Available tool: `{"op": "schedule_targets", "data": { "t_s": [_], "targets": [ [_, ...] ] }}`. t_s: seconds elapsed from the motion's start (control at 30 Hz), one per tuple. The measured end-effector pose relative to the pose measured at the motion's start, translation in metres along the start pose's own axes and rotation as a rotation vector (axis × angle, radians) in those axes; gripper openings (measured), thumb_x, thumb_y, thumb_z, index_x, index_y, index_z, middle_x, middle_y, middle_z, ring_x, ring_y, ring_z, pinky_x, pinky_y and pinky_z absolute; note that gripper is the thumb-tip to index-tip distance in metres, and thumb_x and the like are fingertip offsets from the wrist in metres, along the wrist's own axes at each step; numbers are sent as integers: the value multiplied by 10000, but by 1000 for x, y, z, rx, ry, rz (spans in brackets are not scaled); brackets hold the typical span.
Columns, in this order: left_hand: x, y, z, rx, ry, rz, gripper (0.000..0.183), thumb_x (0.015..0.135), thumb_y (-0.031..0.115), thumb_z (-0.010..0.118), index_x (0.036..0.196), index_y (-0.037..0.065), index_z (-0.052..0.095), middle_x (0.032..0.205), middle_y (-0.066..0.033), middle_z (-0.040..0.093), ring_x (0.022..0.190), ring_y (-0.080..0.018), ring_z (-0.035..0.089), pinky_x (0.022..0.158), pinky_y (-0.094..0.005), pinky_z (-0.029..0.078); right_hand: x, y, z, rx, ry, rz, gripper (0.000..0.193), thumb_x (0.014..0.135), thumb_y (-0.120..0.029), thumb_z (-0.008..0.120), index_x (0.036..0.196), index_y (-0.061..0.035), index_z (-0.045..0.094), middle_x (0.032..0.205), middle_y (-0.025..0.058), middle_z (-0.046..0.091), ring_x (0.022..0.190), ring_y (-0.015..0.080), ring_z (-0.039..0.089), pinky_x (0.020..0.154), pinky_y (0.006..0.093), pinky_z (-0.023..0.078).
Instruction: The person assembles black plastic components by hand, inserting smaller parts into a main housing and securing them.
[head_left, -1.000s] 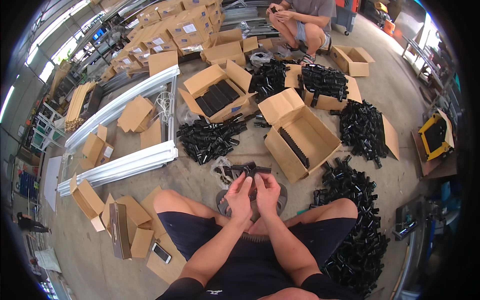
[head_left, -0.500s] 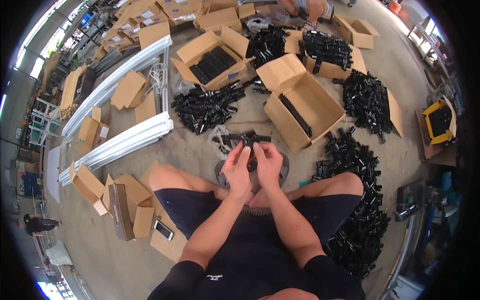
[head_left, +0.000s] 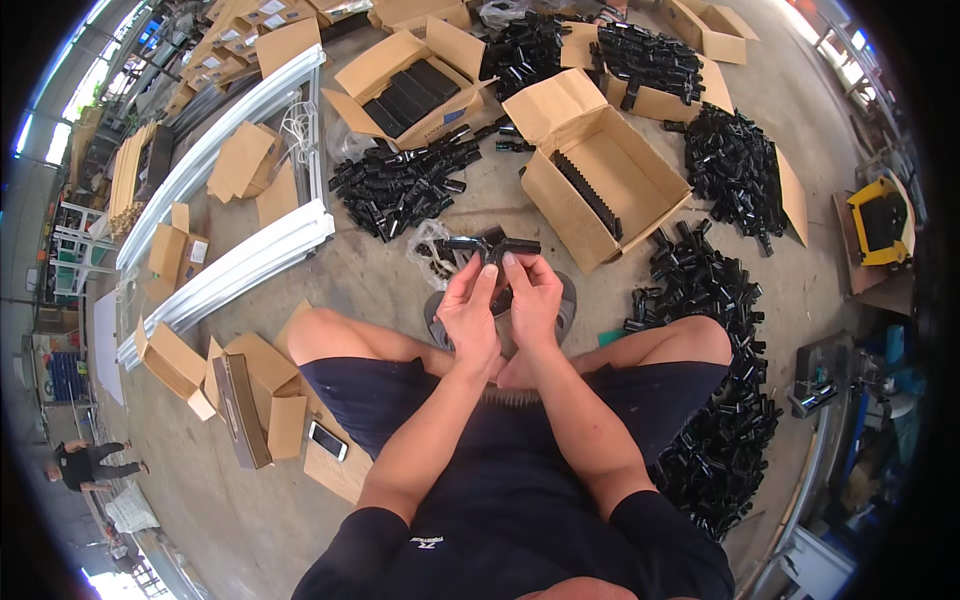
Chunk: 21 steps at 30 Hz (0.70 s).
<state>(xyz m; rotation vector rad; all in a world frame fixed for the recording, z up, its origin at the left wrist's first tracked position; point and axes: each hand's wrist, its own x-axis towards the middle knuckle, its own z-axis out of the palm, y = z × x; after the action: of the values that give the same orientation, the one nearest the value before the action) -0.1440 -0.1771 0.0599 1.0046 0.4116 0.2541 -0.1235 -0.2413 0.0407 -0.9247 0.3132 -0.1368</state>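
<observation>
Both hands are raised in front of my crossed legs, holding one black branched connector. Its arms stick out to the left and right above my fingertips. My left hand pinches its left side, thumb on top and fingers curled beneath. On the other side, my right hand grips it the same way. The connector's underside is hidden by my fingers. Just left of it lies a crumpled clear plastic bag on the floor.
An open carton with a black row of parts stands ahead. Heaps of black connectors lie at the left and right. Another carton holds black pieces. White metal bars and a phone lie leftward.
The view has tilted, so the surroundings sit higher in the picture. Both hands still hold the connector, my thumbs slightly shifted. The person at far left has moved; the one at the top has mostly left view.
</observation>
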Motion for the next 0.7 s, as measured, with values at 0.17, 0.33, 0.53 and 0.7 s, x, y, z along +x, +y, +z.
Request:
{"op": "schedule_targets", "data": {
  "t_s": [0.17, 0.33, 0.53, 0.7],
  "targets": [
    [1, -4, -1, 2, -4, 25, 341, 971, 25, 671, 1298, -51, 615, 1166, -106, 693, 999, -169, 670, 848, -332, 592, 0, 5, -3, 30, -6, -30, 90, 974, -84, 690, 1023, -9, 690, 875, -10, 691, 735, 34, 580, 651, 206, 476],
    [-1, -10, -7, 12, 22, 2, 337, 965, 34, 683, 1287, -50, 625, 1154, -102, 696, 995, -163, 670, 828, -321, 592, -1, 11, -9, -35, 0, 51, 105, 971, -118, 695, 997, -16, 686, 878, 9, 697, 720, 62, 593, 638, 224, 471],
    [3, -15, -23, -10, 74, -61, 335, 961, 26, 680, 1278, -58, 615, 1148, -125, 690, 959, -195, 690, 825, -324, 610, -5, 23, -12, -194, -24, 69, 155, 988, -151, 681, 919, -13, 683, 800, -16, 659, 654, 38, 544, 552, 210, 420],
    [33, 13, -38, -70, 94, -22, 352, 965, -2, 652, 1298, -76, 568, 1155, -145, 669, 960, -244, 702, 853, -352, 628, 7, 35, -25, -324, -30, 80, 224, 992, -218, 687, 928, -4, 704, 791, 5, 675, 713, 70, 563, 699, 231, 465]
  ]
}}
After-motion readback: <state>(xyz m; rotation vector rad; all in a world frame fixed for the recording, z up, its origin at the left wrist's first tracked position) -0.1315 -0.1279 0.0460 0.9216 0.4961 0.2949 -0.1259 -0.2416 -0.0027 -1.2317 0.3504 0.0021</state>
